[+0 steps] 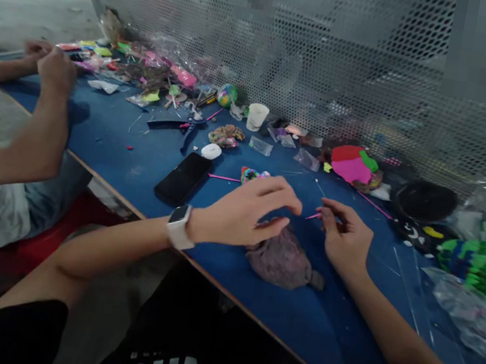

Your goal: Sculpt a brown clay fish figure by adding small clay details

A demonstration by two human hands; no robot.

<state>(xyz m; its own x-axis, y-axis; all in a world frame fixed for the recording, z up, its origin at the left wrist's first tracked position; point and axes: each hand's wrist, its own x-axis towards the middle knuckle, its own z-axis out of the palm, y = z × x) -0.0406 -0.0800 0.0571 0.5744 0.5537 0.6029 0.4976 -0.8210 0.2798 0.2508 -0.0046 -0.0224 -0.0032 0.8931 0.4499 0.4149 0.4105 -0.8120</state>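
Note:
My left hand [254, 212], with a white-banded watch at the wrist, hovers over a greyish-purple lump [281, 259] on the blue table. Its thumb and fingers are apart with nothing between them. Just to the right, my right hand [346, 235] pinches a thin pink stick [313, 216], whose tip points left toward my left hand. A small multicoloured piece [251, 175] on another pink stick [223, 178] lies partly hidden behind my left hand. A black phone [183, 178] rests left of my left hand.
A white case [211, 151], pliers [192, 133], a patterned lump [226, 136] and a white cup [257, 117] stand beyond the phone. Coloured clay [352, 165], a black bowl [426, 200] and plastic bags [469, 310] lie right. A co-worker's hands [54, 64] are at far left.

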